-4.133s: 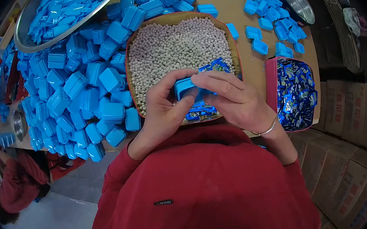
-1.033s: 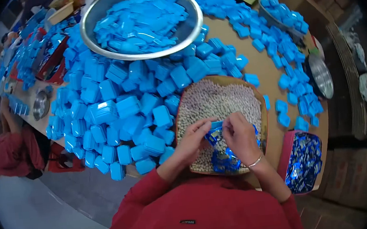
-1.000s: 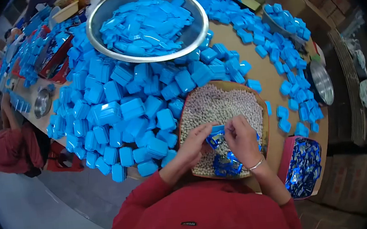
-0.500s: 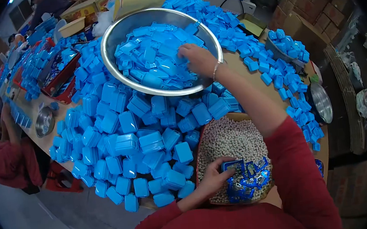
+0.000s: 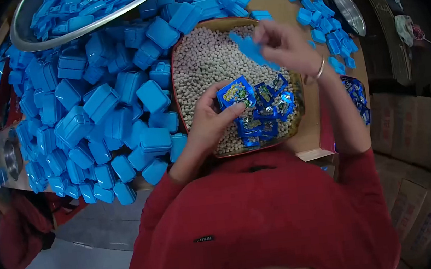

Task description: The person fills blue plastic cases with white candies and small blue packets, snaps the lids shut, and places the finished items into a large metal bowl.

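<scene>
My left hand (image 5: 211,120) is closed on a small printed blue packet (image 5: 235,91), thumb on its face. My right hand (image 5: 286,49), wearing a bracelet, pinches a blurred light-blue plastic piece (image 5: 249,49) whose exact shape I cannot make out. Both hands are over a red-edged box (image 5: 177,94) filled with small pale round pellets (image 5: 199,57). Several more shiny blue packets (image 5: 270,108) lie on the pellets beside my left hand.
Closed blue plastic cases (image 5: 87,116) are heaped to the left. A metal basin (image 5: 104,21) of flat blue pieces stands at the upper left. Open blue cases (image 5: 313,16) and a metal bowl (image 5: 346,8) are at the right. A person in red (image 5: 21,233) is at the far left.
My right hand has left the basin and come down over the pellet box with a blue plastic piece. The view has tilted down. My left hand now holds its packet raised.
</scene>
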`<state>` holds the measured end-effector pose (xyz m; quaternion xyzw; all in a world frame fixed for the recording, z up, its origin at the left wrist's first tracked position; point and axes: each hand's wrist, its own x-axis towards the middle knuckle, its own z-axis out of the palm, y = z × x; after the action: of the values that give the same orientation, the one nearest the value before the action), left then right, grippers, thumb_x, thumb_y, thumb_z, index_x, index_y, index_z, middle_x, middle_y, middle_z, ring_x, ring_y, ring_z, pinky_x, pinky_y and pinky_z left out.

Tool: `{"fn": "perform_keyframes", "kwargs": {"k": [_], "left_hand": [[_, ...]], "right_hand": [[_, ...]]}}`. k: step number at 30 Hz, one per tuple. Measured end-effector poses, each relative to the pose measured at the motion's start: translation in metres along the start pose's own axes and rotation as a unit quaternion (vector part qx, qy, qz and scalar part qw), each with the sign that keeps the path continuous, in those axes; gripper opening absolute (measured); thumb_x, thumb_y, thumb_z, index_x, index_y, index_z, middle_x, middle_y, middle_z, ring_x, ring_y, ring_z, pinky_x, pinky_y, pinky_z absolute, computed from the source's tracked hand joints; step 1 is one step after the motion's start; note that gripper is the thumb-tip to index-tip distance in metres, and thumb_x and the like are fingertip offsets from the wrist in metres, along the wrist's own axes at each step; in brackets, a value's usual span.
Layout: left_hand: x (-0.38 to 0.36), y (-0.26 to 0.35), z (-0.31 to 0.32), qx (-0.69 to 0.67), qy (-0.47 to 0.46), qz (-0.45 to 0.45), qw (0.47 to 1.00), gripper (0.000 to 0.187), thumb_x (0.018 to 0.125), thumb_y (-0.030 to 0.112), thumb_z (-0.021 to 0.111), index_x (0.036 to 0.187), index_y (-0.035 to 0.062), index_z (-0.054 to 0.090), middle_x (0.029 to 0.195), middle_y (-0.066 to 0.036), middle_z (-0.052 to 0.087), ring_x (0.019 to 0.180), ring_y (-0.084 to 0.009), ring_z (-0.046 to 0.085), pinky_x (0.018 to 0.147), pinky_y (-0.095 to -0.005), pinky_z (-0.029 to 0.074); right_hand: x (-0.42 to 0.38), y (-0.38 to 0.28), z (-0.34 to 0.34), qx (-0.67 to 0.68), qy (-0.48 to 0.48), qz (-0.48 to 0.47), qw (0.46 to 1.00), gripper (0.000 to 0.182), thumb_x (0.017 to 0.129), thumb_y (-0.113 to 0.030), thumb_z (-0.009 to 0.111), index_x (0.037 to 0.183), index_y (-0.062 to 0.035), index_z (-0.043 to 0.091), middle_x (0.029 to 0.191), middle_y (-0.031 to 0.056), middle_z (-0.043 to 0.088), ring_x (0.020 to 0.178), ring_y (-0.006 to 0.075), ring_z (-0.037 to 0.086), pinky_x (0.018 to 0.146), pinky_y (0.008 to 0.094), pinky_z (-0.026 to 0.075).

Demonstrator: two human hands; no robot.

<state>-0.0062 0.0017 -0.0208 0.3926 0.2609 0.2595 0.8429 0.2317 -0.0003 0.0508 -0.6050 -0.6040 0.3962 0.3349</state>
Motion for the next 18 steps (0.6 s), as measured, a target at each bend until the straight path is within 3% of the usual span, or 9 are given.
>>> {"fn": "perform_keyframes", "kwargs": {"k": [2,4,5,7,11,15,16,18], "left_hand": [[-0.001,0.001,0.001,0.002,-0.017,-0.019,1.0,0.045,0.079,0.009,0.071,0.119,0.0024,0.052,0.104,-0.002,0.059,0.093,-0.0097,0.055,0.08,-0.0244,0.046],[0.0,-0.002,0.002,0.022,-0.026,-0.012,0.999,0.045,0.079,0.007,0.071,0.119,0.0019,0.052,0.105,-0.003,0.06,0.094,-0.0098,0.056,0.08,-0.0245,0.047],[0.0,-0.002,0.003,0.039,-0.027,-0.012,0.999,0.045,0.078,0.006,0.071,0.12,0.0017,0.053,0.105,-0.003,0.06,0.094,-0.0098,0.056,0.08,-0.0247,0.047],[-0.002,-0.001,0.008,0.054,-0.052,-0.027,0.997,0.045,0.078,0.005,0.071,0.119,0.0016,0.053,0.107,-0.003,0.06,0.095,-0.0103,0.056,0.083,-0.0258,0.047],[-0.008,0.004,0.02,0.008,-0.089,-0.043,0.995,0.042,0.083,0.006,0.068,0.121,0.0027,0.052,0.109,-0.005,0.059,0.098,-0.0115,0.057,0.086,-0.0272,0.048],[-0.013,0.009,0.022,-0.043,-0.061,-0.097,0.992,0.037,0.091,0.012,0.06,0.125,0.003,0.049,0.116,-0.006,0.056,0.103,-0.0128,0.056,0.088,-0.0292,0.048],[-0.013,0.009,0.022,-0.041,-0.049,-0.106,0.992,0.036,0.093,0.013,0.057,0.126,0.0032,0.048,0.118,-0.007,0.055,0.104,-0.0131,0.056,0.089,-0.0297,0.049],[-0.011,0.009,0.021,-0.03,-0.061,-0.103,0.992,0.036,0.096,0.018,0.052,0.128,0.0034,0.047,0.121,-0.007,0.054,0.107,-0.0137,0.055,0.088,-0.0302,0.049]], "right_hand": [[-0.047,0.032,0.018,-0.169,0.0,0.073,0.983,0.013,0.078,-0.003,0.058,0.09,-0.002,0.058,0.083,0.0116,0.059,0.073,0.0207,0.06,0.065,0.0329,0.048],[-0.071,0.032,0.033,-0.287,0.101,-0.041,0.952,0.016,0.08,-0.008,0.064,0.095,-0.002,0.06,0.093,0.0127,0.06,0.08,0.0209,0.06,0.068,0.0324,0.048],[-0.073,0.035,0.039,-0.17,0.143,-0.06,0.973,0.024,0.08,-0.013,0.068,0.1,-0.0029,0.061,0.094,0.0128,0.06,0.08,0.0215,0.06,0.067,0.0311,0.048],[-0.078,0.001,0.053,0.051,0.128,0.02,0.99,0.027,0.079,-0.014,0.069,0.102,-0.0025,0.062,0.09,0.0127,0.058,0.077,0.0218,0.059,0.066,0.0294,0.047],[-0.081,-0.011,0.057,-0.063,0.079,-0.066,0.993,0.016,0.082,-0.009,0.066,0.096,-0.0017,0.063,0.085,0.0079,0.058,0.072,0.0156,0.057,0.063,0.0276,0.045],[-0.088,0.001,0.055,0.03,0.163,-0.072,0.984,0.013,0.084,-0.006,0.064,0.095,0.0,0.064,0.083,0.0063,0.06,0.071,0.013,0.057,0.064,0.0272,0.045],[-0.091,0.003,0.056,0.129,0.16,-0.03,0.978,0.012,0.085,-0.006,0.063,0.094,0.0022,0.063,0.082,0.0048,0.061,0.072,0.0105,0.057,0.066,0.0255,0.046],[-0.096,-0.003,0.052,0.172,0.097,0.004,0.98,0.013,0.086,-0.006,0.062,0.095,0.003,0.063,0.081,0.0035,0.062,0.073,0.0092,0.057,0.067,0.0243,0.046]]}}
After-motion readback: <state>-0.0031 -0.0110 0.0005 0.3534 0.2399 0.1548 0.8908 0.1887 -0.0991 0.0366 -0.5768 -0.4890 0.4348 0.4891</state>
